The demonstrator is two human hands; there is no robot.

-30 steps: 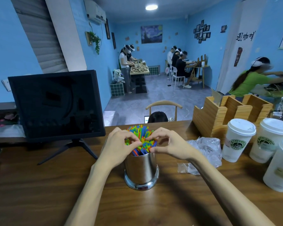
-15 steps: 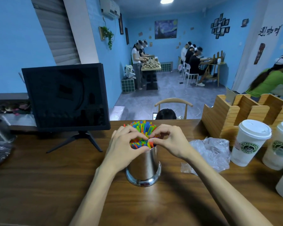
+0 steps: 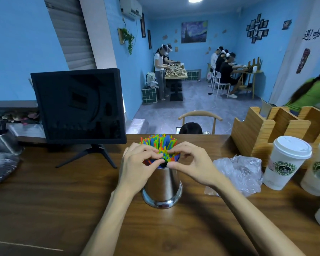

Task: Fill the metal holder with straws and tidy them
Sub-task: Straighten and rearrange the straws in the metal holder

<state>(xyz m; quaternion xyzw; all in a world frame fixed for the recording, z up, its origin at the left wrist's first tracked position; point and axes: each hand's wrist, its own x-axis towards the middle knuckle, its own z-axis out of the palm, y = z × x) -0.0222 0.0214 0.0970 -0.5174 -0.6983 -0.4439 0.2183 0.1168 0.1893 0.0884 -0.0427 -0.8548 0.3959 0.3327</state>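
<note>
A shiny metal holder (image 3: pixel 163 189) stands upright on the wooden counter (image 3: pixel 44 200), packed with colourful straws (image 3: pixel 159 143) that stick out of its top. My left hand (image 3: pixel 137 167) curls around the left side of the straw bundle, thumb and fingers on the straws. From the other side my right hand (image 3: pixel 190 163) curls around the bundle. The fingertips of both hands nearly meet over the near straws. The holder's rim is hidden behind my hands.
A dark monitor (image 3: pixel 78 106) on a stand sits at the left. A crumpled clear plastic bag (image 3: pixel 240 172) lies right of the holder. Lidded paper cups (image 3: pixel 286 161) and a wooden organiser (image 3: pixel 277 130) fill the right. A metal pot (image 3: pixel 4 143) stands far left.
Both hands stay wrapped around the straws and have closed in slightly. The view has shifted to the left and tilted up a little, so the cups sit nearer the right edge.
</note>
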